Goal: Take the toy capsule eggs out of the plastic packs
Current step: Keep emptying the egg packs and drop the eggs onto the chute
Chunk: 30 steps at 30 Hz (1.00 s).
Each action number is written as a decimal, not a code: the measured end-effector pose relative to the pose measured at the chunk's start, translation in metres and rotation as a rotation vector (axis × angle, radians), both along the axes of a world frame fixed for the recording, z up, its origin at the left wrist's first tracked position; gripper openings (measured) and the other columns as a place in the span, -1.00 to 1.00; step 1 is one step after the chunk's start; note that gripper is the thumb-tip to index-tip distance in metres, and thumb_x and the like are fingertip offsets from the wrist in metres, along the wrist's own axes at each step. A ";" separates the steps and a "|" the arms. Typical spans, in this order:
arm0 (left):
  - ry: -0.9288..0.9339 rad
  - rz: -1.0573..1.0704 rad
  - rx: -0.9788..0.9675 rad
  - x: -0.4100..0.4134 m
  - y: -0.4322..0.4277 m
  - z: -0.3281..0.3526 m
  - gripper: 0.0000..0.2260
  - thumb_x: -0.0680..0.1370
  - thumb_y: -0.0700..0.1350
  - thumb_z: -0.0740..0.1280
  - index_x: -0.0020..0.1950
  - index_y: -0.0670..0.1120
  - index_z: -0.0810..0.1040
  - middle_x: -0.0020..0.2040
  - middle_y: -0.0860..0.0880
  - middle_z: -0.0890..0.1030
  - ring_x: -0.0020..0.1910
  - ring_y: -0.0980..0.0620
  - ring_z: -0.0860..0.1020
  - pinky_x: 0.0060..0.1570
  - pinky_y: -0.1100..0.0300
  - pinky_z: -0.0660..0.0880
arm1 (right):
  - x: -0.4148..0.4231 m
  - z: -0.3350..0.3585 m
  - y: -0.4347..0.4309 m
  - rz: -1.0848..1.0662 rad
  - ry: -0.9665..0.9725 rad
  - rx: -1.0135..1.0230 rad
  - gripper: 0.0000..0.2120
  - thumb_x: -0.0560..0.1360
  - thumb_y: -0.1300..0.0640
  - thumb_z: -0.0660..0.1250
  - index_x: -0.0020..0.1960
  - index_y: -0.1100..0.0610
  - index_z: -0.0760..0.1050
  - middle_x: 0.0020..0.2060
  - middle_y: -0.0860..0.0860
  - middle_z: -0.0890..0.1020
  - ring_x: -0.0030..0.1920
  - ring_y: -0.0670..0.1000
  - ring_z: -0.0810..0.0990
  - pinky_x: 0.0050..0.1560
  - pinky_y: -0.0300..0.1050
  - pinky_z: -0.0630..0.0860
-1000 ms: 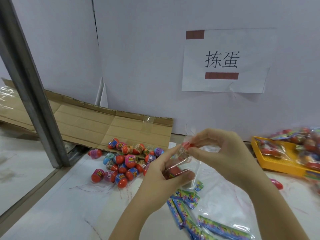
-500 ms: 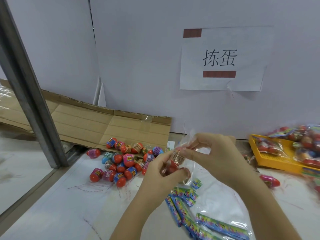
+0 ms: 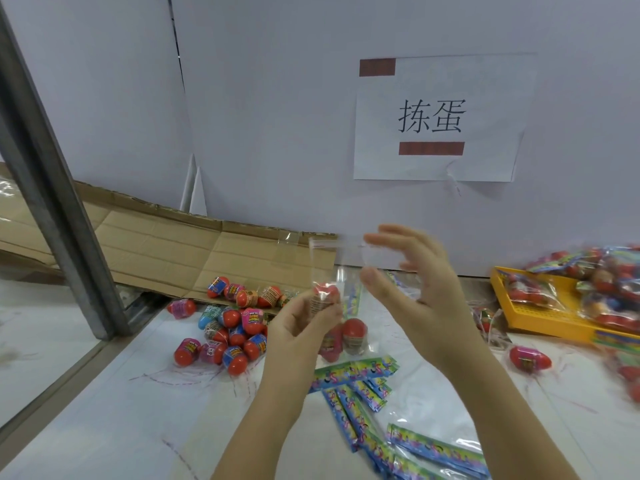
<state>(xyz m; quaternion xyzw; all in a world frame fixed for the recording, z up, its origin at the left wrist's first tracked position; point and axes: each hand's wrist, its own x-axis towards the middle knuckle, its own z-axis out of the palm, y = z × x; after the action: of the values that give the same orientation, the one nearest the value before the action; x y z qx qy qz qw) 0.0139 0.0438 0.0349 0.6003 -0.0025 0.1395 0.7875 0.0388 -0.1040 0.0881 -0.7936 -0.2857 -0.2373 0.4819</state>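
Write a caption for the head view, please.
Left grip holds a clear pack of eggs, right grip at its top.

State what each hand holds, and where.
Left hand grips the clear plastic pack at its middle, pinching an egg through the film. Right hand, blurred beside the pack's mouth: cannot tell.

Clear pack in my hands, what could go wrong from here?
1. The left hand grips the clear pack around one egg only; the two lower eggs could swing it loose.
2. Tipped out, eggs may roll past the loose pile toward the table edge beside the metal post.
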 end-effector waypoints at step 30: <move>0.102 0.419 -0.279 0.004 0.065 0.015 -0.78 0.55 0.11 0.32 0.03 -0.01 0.61 -0.10 -0.05 0.71 -0.10 -0.05 0.69 -0.26 0.10 0.60 | 0.030 -0.078 0.029 -0.057 0.456 -0.092 -0.78 0.58 0.14 0.27 0.10 -0.17 0.51 0.08 -0.18 0.57 0.02 -0.10 0.53 0.07 -0.21 0.51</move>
<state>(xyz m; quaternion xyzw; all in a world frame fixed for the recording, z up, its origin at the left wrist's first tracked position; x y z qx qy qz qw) 0.0179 0.1090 0.0501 0.4793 0.1809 0.2684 0.8158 0.0692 -0.0749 0.0096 -0.8555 -0.1576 -0.0520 0.4905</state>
